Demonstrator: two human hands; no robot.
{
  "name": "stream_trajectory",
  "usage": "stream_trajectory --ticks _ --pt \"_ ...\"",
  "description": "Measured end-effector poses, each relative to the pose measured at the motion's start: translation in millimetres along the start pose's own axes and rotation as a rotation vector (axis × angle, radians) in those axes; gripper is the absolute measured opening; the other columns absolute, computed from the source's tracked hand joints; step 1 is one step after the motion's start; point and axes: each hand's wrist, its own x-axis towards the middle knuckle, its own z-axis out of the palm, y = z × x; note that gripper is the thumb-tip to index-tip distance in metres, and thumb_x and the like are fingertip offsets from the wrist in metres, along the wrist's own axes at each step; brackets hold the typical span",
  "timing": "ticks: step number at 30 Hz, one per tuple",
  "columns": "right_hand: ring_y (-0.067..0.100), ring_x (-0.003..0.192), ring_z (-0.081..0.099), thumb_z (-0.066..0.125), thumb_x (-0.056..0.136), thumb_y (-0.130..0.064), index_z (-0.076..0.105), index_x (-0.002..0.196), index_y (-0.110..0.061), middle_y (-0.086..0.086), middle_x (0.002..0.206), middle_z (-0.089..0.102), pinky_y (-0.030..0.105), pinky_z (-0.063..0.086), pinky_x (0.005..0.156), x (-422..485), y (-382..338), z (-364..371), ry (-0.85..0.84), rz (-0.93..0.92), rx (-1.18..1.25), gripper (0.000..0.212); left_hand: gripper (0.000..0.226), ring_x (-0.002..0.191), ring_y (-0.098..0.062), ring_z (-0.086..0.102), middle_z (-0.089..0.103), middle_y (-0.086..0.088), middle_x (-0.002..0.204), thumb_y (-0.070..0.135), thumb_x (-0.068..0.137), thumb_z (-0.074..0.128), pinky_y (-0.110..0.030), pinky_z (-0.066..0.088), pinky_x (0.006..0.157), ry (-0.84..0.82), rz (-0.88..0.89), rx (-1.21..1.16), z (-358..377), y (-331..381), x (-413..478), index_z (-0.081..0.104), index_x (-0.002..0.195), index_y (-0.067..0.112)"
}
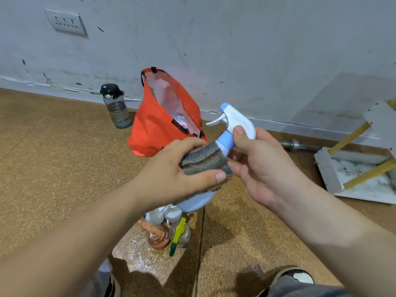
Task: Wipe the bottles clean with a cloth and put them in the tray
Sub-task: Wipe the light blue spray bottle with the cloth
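Spray bottle (237, 121): right fingers (242, 142) pinching its neck, left fingers (188, 144) curling cloth (205, 161) round its body. Small bottles (158, 236) crowding just below fingers; orange bag (154, 129) and wall (257, 50) standing beyond.

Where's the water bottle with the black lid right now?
The water bottle stands upright on the floor, upper left in the head view, by the wall and left of the orange bag.

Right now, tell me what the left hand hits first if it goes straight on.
Likely the right hand: the left hand, holding the cloth round the spray bottle, points at its palm close by.
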Motion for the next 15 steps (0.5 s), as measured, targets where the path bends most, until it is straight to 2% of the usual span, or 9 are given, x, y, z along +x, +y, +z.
stream_trajectory --ticks 2,3,4,6,8,9,12,15 --pt "0.008 0.058 0.067 0.059 0.104 -0.014 0.065 0.114 -0.009 -0.001 0.073 0.071 0.036 0.064 0.068 1 -3 0 -0.014 -0.017 0.013 0.013 0.047 0.095 -0.011 0.073 0.076 0.006 0.101 0.051 0.074 0.087 -0.03 0.058 0.085 -0.086 -0.135 -0.308 3 6 -1 0.068 0.114 0.036" --pt "0.007 0.057 0.066 0.058 0.104 -0.013 0.065 0.113 -0.009 -0.001 0.072 0.071 0.032 0.063 0.064 1 -2 0 -0.016 -0.017 0.015 0.012 0.044 0.089 -0.007 0.073 0.077 0.008 0.097 0.051 0.075 0.086 -0.029 0.057 0.082 -0.067 -0.138 -0.328 6 9 -4 0.069 0.113 0.035" --pt "0.007 0.056 0.065 0.057 0.105 -0.013 0.064 0.113 -0.009 -0.002 0.07 0.07 0.029 0.061 0.061 0 -1 0 -0.023 -0.014 0.017 0.012 0.045 0.086 -0.004 0.071 0.076 0.011 0.094 0.059 0.077 0.083 -0.028 0.055 0.08 -0.016 -0.109 -0.231 10 10 -6 0.068 0.112 0.037" --pt "0.007 0.059 0.065 0.057 0.104 -0.012 0.065 0.108 -0.01 -0.002 0.071 0.071 0.026 0.057 0.06 -4 5 2 -0.049 -0.014 0.002 0.009 0.054 0.087 -0.006 0.068 0.07 0.015 0.095 0.078 0.078 0.063 -0.033 0.053 0.074 0.099 0.01 0.192 16 10 -12 0.06 0.116 0.041" --pt "0.013 0.07 0.066 0.061 0.102 -0.012 0.067 0.102 -0.012 0.004 0.078 0.072 0.03 0.056 0.068 -9 15 3 -0.065 -0.025 -0.057 0.006 0.058 0.089 -0.018 0.065 0.061 0.013 0.101 0.08 0.081 0.046 -0.037 0.05 0.069 0.15 0.096 0.532 23 14 -19 0.05 0.118 0.036" --pt "0.015 0.074 0.066 0.063 0.101 -0.012 0.067 0.101 -0.012 0.007 0.082 0.072 0.032 0.054 0.07 -11 19 4 -0.063 -0.029 -0.078 0.005 0.06 0.092 -0.022 0.065 0.059 0.011 0.105 0.079 0.082 0.04 -0.039 0.05 0.069 0.143 0.109 0.567 25 15 -20 0.047 0.12 0.033" --pt "0.017 0.07 0.064 0.063 0.1 -0.011 0.068 0.099 -0.011 0.009 0.08 0.07 0.033 0.054 0.068 -9 17 4 -0.01 -0.028 -0.063 0.005 0.06 0.1 -0.019 0.065 0.063 0.011 0.112 0.078 0.085 0.041 -0.041 0.054 0.08 0.067 0.105 0.358 21 6 -16 0.047 0.128 0.037" --pt "0.012 0.06 0.064 0.057 0.104 -0.012 0.065 0.113 -0.009 0.003 0.074 0.068 0.038 0.063 0.073 4 -4 -1 0.036 -0.037 0.029 0.012 0.049 0.093 -0.008 0.069 0.072 0.013 0.101 0.073 0.086 0.056 -0.036 0.055 0.08 0.107 -0.046 -0.084 15 -5 -10 0.061 0.121 0.039"
